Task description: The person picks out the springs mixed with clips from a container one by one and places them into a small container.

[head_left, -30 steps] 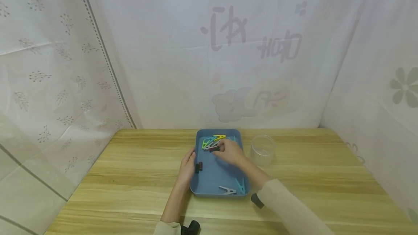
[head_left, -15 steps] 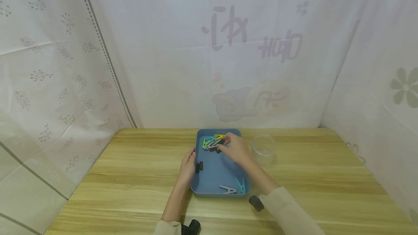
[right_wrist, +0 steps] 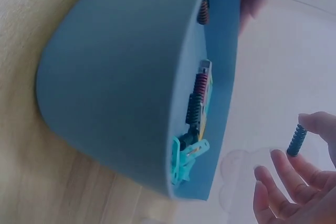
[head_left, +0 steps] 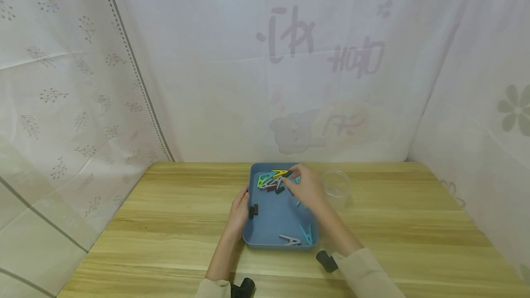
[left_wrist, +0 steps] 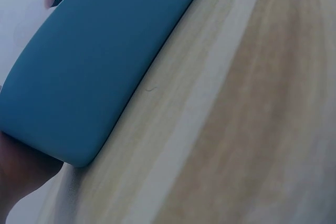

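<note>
My right hand [head_left: 308, 190] pinches a small dark coil spring [right_wrist: 297, 140] between thumb and index finger, with the other fingers spread. It hovers over the far right part of a blue tray [head_left: 273, 224]. Against the tray's left outer wall rests my left hand [head_left: 239, 210], its fingers extended along the side. Under the right hand lie a red spring [head_left: 271, 188], another dark spring [head_left: 280, 190] and a cluster of clothespins, among them a yellow clothespin [head_left: 278, 172] and a green clothespin [head_left: 261, 181].
Two springs [head_left: 256, 209] lie by the tray's left wall. A grey clothespin [head_left: 291, 240] and a teal clothespin [head_left: 307, 235] are at its near right corner. A clear round jar [head_left: 336, 183] stands right of the tray on the wooden table [head_left: 165, 215]. Cloth [head_left: 223, 105] hangs behind.
My right hand has moved up and to the right, carrying a dark spring away from the pile. A second dark spring now shows beside the red one. The left hand stays put.
</note>
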